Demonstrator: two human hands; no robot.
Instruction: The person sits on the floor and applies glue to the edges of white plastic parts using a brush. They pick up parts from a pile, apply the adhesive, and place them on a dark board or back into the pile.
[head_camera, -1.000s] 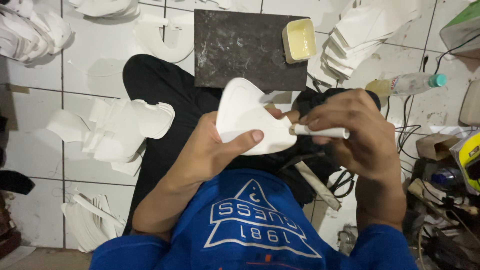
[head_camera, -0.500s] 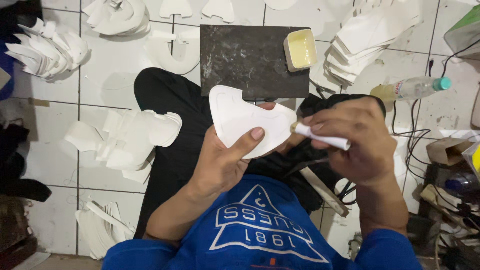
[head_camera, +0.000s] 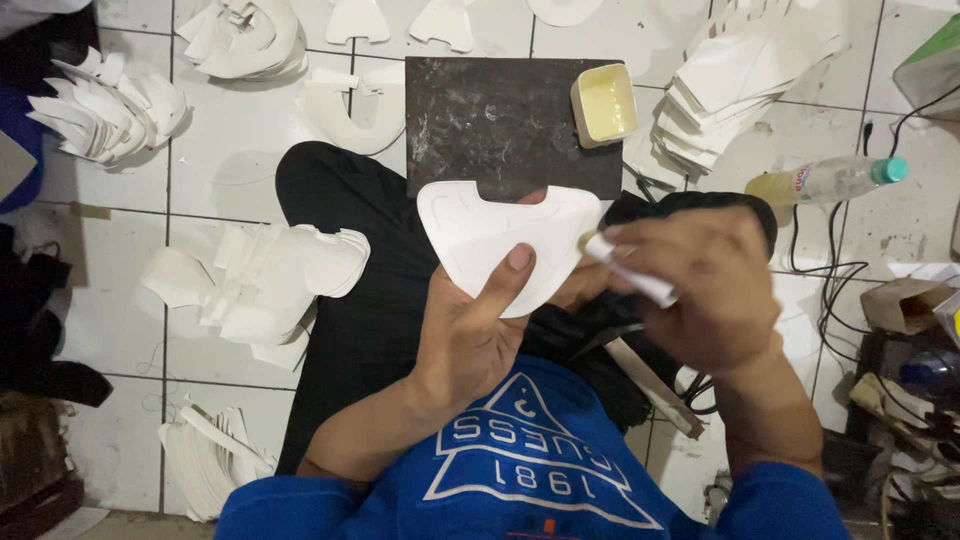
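The white cut piece (head_camera: 500, 235) sits above your lap, pinched by your left hand (head_camera: 470, 335), thumb on top. Your right hand (head_camera: 715, 295) grips a white brush (head_camera: 630, 272) touching its right edge, near the dark slab (head_camera: 500, 125) and 1 cream tub (head_camera: 604, 104).

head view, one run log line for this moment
left hand: holds flat white cut piece | right hand: holds thin white brush handle, tip at piece's right edge | behind: dark slab, small cream-filled tray

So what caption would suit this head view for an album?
Left hand holds a white cut piece while the right hand applies a small white brush.
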